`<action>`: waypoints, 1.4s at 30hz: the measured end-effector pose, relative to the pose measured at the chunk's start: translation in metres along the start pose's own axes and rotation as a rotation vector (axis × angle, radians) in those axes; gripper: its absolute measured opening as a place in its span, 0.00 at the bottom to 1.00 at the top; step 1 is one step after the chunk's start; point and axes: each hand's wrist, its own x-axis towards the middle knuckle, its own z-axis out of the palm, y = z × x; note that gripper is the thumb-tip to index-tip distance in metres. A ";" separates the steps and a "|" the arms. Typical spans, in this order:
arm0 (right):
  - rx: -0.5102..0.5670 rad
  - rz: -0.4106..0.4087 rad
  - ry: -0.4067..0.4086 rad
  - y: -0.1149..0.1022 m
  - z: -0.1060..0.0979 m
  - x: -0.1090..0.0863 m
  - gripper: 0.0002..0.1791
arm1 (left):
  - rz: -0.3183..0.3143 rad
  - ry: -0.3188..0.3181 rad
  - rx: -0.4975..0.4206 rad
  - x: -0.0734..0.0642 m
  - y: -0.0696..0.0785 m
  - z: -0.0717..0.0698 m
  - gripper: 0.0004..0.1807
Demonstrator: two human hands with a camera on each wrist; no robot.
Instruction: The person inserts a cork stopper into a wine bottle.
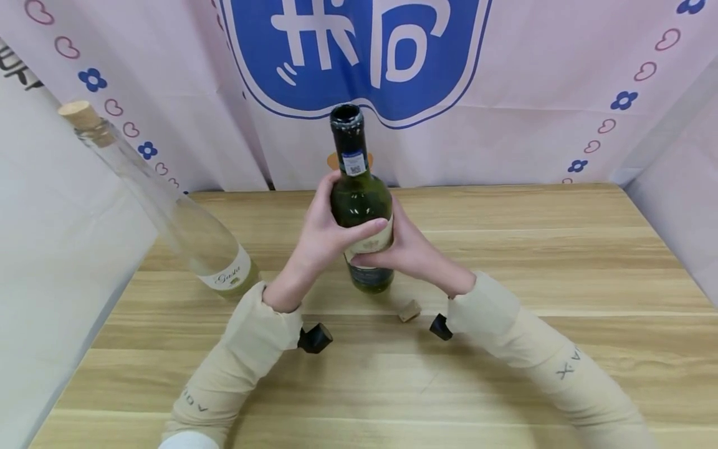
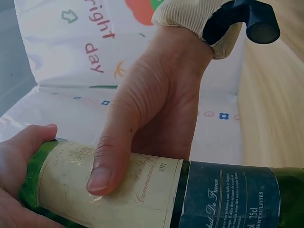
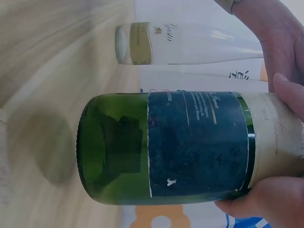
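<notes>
Both hands grip a dark green wine bottle [image 1: 359,202], tilted, its uncovered mouth at the top. My left hand [image 1: 328,227] wraps the shoulder, its thumb across the upper part of the cream label. Lower down, my right hand [image 1: 412,246] holds the label from the other side, and its thumb [image 2: 107,166] presses on the paper in the left wrist view. The bottle's base [image 3: 102,152] hangs over the table with a shadow beside it in the right wrist view. A small cork [image 1: 409,310] lies on the wood below the bottle.
A tall clear bottle [image 1: 179,218] with a cork stopper [image 1: 81,116] stands on the left of the wooden table [image 1: 533,249]. Black wrist cameras [image 1: 316,338] stick out from both sleeves. A printed pale cloth [image 1: 505,143] hangs behind the table.
</notes>
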 end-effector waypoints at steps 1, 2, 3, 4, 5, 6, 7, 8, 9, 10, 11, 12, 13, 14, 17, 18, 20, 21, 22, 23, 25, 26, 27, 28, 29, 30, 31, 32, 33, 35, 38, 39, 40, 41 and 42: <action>0.003 0.003 0.001 0.001 0.000 -0.001 0.52 | -0.007 -0.003 -0.001 0.000 -0.001 0.001 0.39; 0.005 0.007 0.004 0.002 0.000 -0.003 0.51 | -0.013 -0.005 -0.001 -0.001 -0.002 0.002 0.39; 0.006 0.008 0.001 0.003 0.000 -0.004 0.52 | -0.020 -0.007 0.000 -0.001 -0.002 0.003 0.39; 0.006 0.010 0.002 0.004 0.000 -0.005 0.51 | -0.026 -0.009 0.002 -0.001 -0.003 0.003 0.39; 0.006 0.013 0.004 0.005 0.000 -0.006 0.51 | -0.030 -0.011 0.008 -0.002 -0.004 0.004 0.40; 0.002 0.017 0.006 0.007 0.000 -0.007 0.51 | -0.031 -0.013 0.010 -0.002 -0.005 0.004 0.40; 0.003 0.020 0.007 0.008 0.001 -0.008 0.51 | -0.030 -0.016 0.015 -0.003 -0.007 0.004 0.40; 0.001 0.025 0.008 0.009 0.001 -0.009 0.51 | -0.028 -0.019 0.017 -0.003 -0.008 0.004 0.39; 0.001 0.030 0.010 0.009 0.002 -0.010 0.51 | -0.025 -0.023 0.019 -0.003 -0.009 0.005 0.39; 0.000 0.036 0.013 0.010 0.002 -0.011 0.51 | -0.020 -0.027 0.019 -0.003 -0.011 0.005 0.39; -0.001 0.042 0.014 0.011 0.003 -0.011 0.51 | -0.016 -0.031 0.021 -0.004 -0.012 0.005 0.39; -0.003 0.047 0.017 0.012 0.004 -0.012 0.51 | -0.009 -0.034 0.020 -0.004 -0.014 0.005 0.39; -0.006 0.053 0.021 0.013 0.004 -0.013 0.52 | -0.005 -0.040 0.017 -0.004 -0.015 0.005 0.39; -0.007 0.054 0.023 0.014 0.005 -0.014 0.52 | 0.001 -0.046 0.013 -0.004 -0.016 0.005 0.39; -0.024 0.046 0.034 0.017 0.007 -0.016 0.53 | 0.018 -0.066 0.011 -0.005 -0.021 0.005 0.40; -0.033 0.036 0.037 0.018 0.008 -0.016 0.53 | 0.023 -0.073 0.014 -0.005 -0.022 0.005 0.40; -0.041 0.011 0.039 0.021 0.009 -0.018 0.54 | 0.031 -0.086 0.023 -0.006 -0.023 0.004 0.41; -0.047 0.003 0.040 0.022 0.009 -0.018 0.54 | 0.034 -0.091 0.027 -0.006 -0.024 0.004 0.41; -0.052 -0.008 0.040 0.022 0.009 -0.019 0.54 | 0.036 -0.097 0.029 -0.006 -0.024 0.004 0.42; -0.056 -0.012 0.040 0.023 0.009 -0.019 0.55 | 0.038 -0.103 0.030 -0.007 -0.025 0.005 0.42; -0.063 -0.015 0.028 0.022 0.008 -0.020 0.54 | 0.041 -0.110 0.029 -0.007 -0.025 0.005 0.42; -0.081 -0.011 0.019 0.022 0.006 -0.021 0.53 | 0.039 -0.114 0.029 -0.007 -0.025 0.005 0.42; -0.105 -0.003 0.006 0.021 0.005 -0.021 0.52 | 0.041 -0.119 0.025 -0.006 -0.025 0.005 0.42; -0.127 0.008 -0.010 0.019 0.003 -0.022 0.51 | 0.038 -0.122 0.025 -0.006 -0.025 0.005 0.42; -0.153 0.023 -0.031 0.017 0.000 -0.024 0.50 | 0.033 -0.126 0.022 -0.006 -0.025 0.005 0.42; -0.178 0.033 -0.055 0.016 -0.002 -0.025 0.48 | 0.028 -0.128 0.024 -0.007 -0.025 0.005 0.42; -0.211 0.049 -0.082 0.015 -0.005 -0.027 0.46 | 0.024 -0.131 0.024 -0.007 -0.025 0.004 0.42; -0.253 0.068 -0.108 0.013 -0.007 -0.029 0.45 | 0.019 -0.133 0.026 -0.007 -0.025 0.004 0.42; -0.284 0.080 -0.134 0.011 -0.010 -0.032 0.45 | 0.013 -0.133 0.027 -0.007 -0.025 0.004 0.42; -0.352 0.103 -0.191 0.009 -0.014 -0.037 0.44 | 0.000 -0.136 0.026 -0.007 -0.025 0.004 0.42; -0.484 0.140 -0.285 0.008 -0.020 -0.044 0.46 | -0.009 -0.134 0.033 -0.008 -0.025 0.004 0.43; -0.520 0.153 -0.317 0.008 -0.021 -0.046 0.46 | -0.012 -0.134 0.035 -0.008 -0.025 0.004 0.43; -0.557 0.170 -0.346 0.008 -0.023 -0.048 0.45 | -0.013 -0.134 0.038 -0.008 -0.025 0.004 0.43; -0.590 0.185 -0.373 0.009 -0.025 -0.051 0.44 | -0.016 -0.133 0.043 -0.008 -0.025 0.004 0.43; -0.616 0.198 -0.393 0.010 -0.027 -0.052 0.42 | -0.017 -0.134 0.043 -0.008 -0.025 0.004 0.43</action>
